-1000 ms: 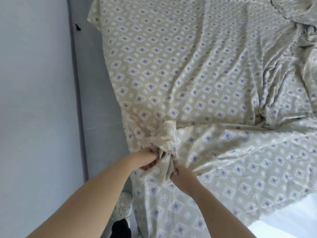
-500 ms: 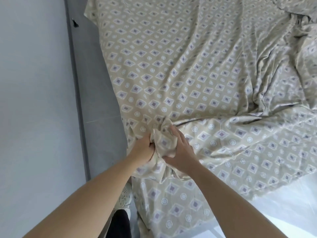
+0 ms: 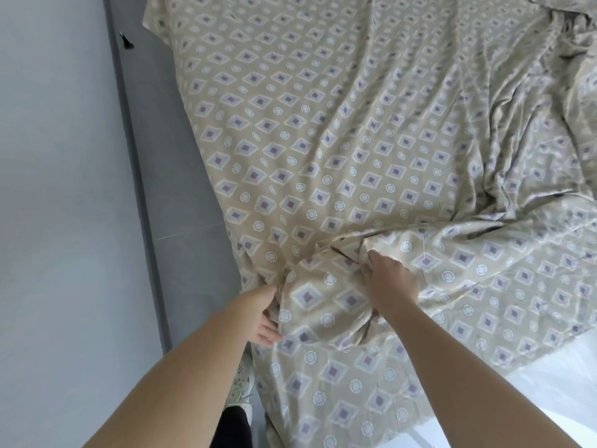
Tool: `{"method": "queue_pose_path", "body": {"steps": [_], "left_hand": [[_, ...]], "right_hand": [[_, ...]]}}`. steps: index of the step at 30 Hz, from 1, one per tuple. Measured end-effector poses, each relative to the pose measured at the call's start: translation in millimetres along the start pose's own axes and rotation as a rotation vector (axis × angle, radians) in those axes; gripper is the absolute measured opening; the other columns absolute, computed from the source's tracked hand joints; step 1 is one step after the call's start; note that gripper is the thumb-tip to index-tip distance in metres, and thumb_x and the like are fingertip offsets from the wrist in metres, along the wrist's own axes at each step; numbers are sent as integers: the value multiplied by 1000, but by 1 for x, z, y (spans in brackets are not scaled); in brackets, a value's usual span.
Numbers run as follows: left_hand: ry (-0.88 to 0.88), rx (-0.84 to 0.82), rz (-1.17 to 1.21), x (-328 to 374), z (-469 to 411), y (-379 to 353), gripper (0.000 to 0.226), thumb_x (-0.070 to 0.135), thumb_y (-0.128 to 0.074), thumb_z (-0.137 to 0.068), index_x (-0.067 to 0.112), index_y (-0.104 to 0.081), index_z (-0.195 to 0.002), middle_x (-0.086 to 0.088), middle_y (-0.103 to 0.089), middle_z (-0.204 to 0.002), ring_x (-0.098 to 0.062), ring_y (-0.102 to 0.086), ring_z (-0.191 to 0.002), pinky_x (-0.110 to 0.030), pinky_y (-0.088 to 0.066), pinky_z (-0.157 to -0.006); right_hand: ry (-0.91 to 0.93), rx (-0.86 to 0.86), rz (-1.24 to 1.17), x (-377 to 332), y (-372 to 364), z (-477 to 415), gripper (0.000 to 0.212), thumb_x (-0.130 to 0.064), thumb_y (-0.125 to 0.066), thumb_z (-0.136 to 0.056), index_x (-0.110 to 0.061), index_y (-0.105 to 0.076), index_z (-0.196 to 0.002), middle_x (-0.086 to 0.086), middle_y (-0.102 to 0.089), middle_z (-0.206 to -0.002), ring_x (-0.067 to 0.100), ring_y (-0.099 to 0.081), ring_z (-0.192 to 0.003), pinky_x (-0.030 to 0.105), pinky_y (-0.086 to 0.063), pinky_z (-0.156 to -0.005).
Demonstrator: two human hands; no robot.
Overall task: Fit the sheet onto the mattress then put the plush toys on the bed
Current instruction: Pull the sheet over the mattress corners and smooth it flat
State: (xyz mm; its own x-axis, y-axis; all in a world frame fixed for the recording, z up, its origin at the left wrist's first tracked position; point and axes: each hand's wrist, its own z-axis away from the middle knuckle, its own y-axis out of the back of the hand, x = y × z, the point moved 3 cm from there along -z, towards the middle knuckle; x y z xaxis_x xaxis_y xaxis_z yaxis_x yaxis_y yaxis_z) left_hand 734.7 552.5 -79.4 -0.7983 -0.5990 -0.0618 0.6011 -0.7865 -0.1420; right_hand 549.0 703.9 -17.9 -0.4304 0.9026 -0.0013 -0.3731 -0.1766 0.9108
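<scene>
Sheet position: the sheet [image 3: 323, 140] lies spread over the mattress [image 3: 533, 399]. It is flat on the left and rucked into long folds toward the far right. Its near edge stops short, so bare white mattress shows at lower right.
Left grip: the left grip [image 3: 263, 315] is at the near-left side of the mattress, fingers closed on the sheet's edge.
Right grip: the right grip [image 3: 392, 281] has its fingers curled into a bunched fold on top, just beside the left.
Handling, judged: the cloth looks thin, light, limp and slightly glossy, so it is likely to slide and wrinkle rather than hold a shape. No breakage risk.
Where to take hold, judged: at the hem or corner seam, with a full handful rather than a fingertip pinch, pulling down over the mattress corner.
Plush toys: none in view.
Surroundings: a pale wall [image 3: 58, 189] and grey floor [image 3: 181, 189] to the left, and a light shoe [image 3: 240, 386] beneath the left forearm.
Writing and brands: none legible. The print is only diamonds and rings.
</scene>
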Motion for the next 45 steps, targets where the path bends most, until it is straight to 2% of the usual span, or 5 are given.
{"method": "queue_pose_path", "body": {"steps": [6, 14, 33, 38, 45], "left_hand": [[-43, -14, 409, 12, -7, -44, 32, 32, -59, -93, 6, -58, -112, -13, -65, -105, -32, -61, -100, -52, -44, -97], [-179, 73, 417, -1, -15, -60, 30, 22, -54, -91, 7, -51, -65, -7, -57, -75, -23, -53, -70, -38, -44, -77], [-378, -173, 364, -11, -12, -112, 14, 9, -60, -88, 2, -60, -100, -15, -68, -86, -26, -64, -79, -36, -52, -72], [-466, 11, 346, -41, 3, -99, 17, 5, -68, -85, 6, -61, -101, -9, -62, -77, -19, -57, -59, -22, -42, -39], [-573, 490, 548, -127, 24, -44, 8, 7, -60, -88, 10, -57, -93, -7, -55, -77, -23, -51, -64, -31, -43, -59]], "right_hand": [[248, -203, 164, -17, -12, 11, 46, -69, -44, -82, -24, -40, -89, -5, -56, -79, 20, -53, -70, 30, -39, -64], [62, -165, -280, 9, 3, 13, 5, -8, -50, -80, -13, -50, -81, 0, -54, -76, 25, -57, -76, 36, -47, -64], [31, -585, 385, 79, -15, 73, 32, -18, -49, -94, -15, -54, -125, 3, -57, -123, 23, -56, -114, 30, -39, -79], [106, -470, 298, 62, -13, 111, 27, -18, -46, -95, -14, -57, -119, 3, -60, -116, 23, -59, -108, 29, -40, -76], [221, -118, 27, 61, -12, 186, 30, -3, -52, -83, -9, -59, -111, 1, -56, -120, 22, -53, -95, 30, -45, -78]]}}
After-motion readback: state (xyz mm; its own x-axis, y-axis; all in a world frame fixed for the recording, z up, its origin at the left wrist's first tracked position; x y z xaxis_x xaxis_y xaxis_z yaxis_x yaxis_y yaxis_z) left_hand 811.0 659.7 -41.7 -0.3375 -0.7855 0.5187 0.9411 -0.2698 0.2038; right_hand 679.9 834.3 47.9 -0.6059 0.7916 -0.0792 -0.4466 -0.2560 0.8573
